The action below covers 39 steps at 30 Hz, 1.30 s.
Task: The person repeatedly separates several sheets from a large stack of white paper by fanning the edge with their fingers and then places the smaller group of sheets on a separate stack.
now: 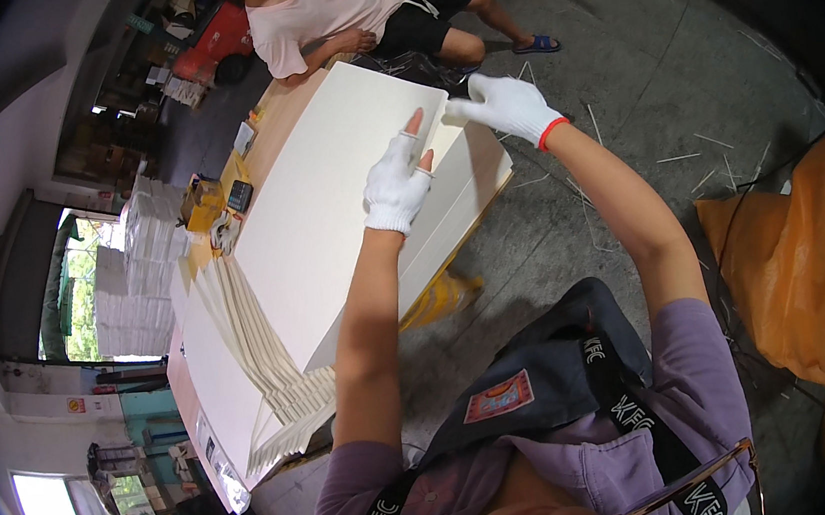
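Note:
My left hand [399, 183], in a white glove with bare fingertips, lies flat on the top of a large cream cardboard sheet [327, 206], fingers spread. My right hand [504, 105], in a white glove with a red cuff, pinches the far corner of that same top sheet. The sheet lies on a thick stack of like sheets [457, 202] on a low pallet. A fanned row of folded cream cardboard pieces [262, 354] lies to the left of the stack.
A person in a pink shirt and black shorts [347, 13] sits beyond the stack. White stacked bundles [139, 286] stand at the left. An orange plastic bag [786, 268] lies on the grey floor at the right, with scattered strips about.

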Motion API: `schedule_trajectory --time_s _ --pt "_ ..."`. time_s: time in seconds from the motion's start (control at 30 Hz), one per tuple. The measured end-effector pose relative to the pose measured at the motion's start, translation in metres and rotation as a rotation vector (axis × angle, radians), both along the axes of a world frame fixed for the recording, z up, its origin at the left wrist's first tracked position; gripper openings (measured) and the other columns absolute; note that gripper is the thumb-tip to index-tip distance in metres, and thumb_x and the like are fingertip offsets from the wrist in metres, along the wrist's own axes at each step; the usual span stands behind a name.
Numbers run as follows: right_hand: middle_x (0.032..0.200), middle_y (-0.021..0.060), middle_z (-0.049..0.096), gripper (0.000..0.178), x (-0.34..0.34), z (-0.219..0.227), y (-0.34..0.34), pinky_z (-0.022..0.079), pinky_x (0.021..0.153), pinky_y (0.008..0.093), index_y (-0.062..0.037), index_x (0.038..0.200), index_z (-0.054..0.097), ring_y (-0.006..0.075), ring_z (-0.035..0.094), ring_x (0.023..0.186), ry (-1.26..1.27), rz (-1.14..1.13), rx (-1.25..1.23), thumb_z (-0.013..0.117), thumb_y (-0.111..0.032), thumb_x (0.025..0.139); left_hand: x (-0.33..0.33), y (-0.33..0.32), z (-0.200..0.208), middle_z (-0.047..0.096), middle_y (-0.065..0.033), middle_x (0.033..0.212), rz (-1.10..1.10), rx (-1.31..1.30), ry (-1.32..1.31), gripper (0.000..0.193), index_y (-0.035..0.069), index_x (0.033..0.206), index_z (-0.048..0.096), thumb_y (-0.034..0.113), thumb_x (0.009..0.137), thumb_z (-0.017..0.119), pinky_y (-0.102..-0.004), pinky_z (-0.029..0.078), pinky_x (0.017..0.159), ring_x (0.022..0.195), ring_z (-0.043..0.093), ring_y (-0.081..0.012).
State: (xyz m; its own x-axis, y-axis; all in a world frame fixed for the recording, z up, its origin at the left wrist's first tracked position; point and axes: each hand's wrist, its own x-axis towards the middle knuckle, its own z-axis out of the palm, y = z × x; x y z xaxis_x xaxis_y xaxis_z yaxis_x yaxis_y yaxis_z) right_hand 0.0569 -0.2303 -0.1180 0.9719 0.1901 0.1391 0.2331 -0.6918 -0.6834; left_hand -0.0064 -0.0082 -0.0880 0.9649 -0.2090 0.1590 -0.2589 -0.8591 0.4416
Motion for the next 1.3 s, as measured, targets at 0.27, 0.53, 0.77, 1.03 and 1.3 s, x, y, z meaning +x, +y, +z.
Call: schedule_trajectory --time_s 0.27,0.53,0.77,1.03,1.3 --pt "0.09 0.014 0.07 0.053 0.003 -0.005 -0.001 0.052 0.073 0.0475 -0.0116 0.103 0.067 0.0335 0.069 0.083 -0.25 0.167 -0.188 0.051 -0.06 0.09 0.042 0.003 -0.008 0.061 -0.0129 0.132 -0.005 0.104 -0.122 0.053 0.028 0.141 0.051 0.027 0.089 0.064 -0.0433 0.05 0.096 0.113 0.062 -0.0362" --pt "0.099 0.0204 0.069 0.05 0.016 0.003 0.022 0.052 0.077 0.0437 -0.005 0.109 0.064 0.04 0.067 0.089 -0.271 0.207 0.19 0.045 -0.051 0.1 0.056 0.004 -0.012 0.065 -0.0108 0.124 -0.031 0.115 -0.133 0.041 0.02 0.131 0.059 0.027 0.091 0.062 -0.0425 0.05 0.094 0.109 0.064 -0.0346" --pt "0.101 0.0209 0.067 0.048 0.014 -0.012 0.041 0.048 0.083 0.0437 -0.0053 0.116 0.061 0.0408 0.064 0.098 -0.129 0.048 0.458 0.044 -0.048 0.101 0.033 0.014 -0.019 0.069 -0.0133 0.12 -0.1 -0.339 -0.032 0.035 0.016 0.125 0.065 0.026 0.092 0.064 -0.0347 0.05 0.094 0.11 0.067 -0.0294" --pt "0.098 0.0247 0.067 0.048 0.01 -0.014 0.041 0.048 0.082 0.0505 -0.0093 0.113 0.061 0.0459 0.062 0.095 -0.16 0.053 0.503 0.042 -0.051 0.1 0.027 0.011 -0.017 0.069 -0.0096 0.119 -0.054 -0.238 -0.004 0.043 0.01 0.127 0.064 0.028 0.089 0.07 -0.0306 0.052 0.084 0.099 0.065 -0.0183" --pt "0.099 0.023 0.066 0.045 0.011 -0.018 0.041 0.048 0.081 0.0473 -0.0073 0.115 0.058 0.0429 0.063 0.095 -0.165 0.02 0.357 0.042 -0.048 0.102 0.017 -0.002 -0.007 0.069 -0.0131 0.118 0.027 -0.211 -0.084 0.038 0.018 0.132 0.063 0.025 0.095 0.059 -0.0342 0.051 0.089 0.105 0.066 -0.0267"
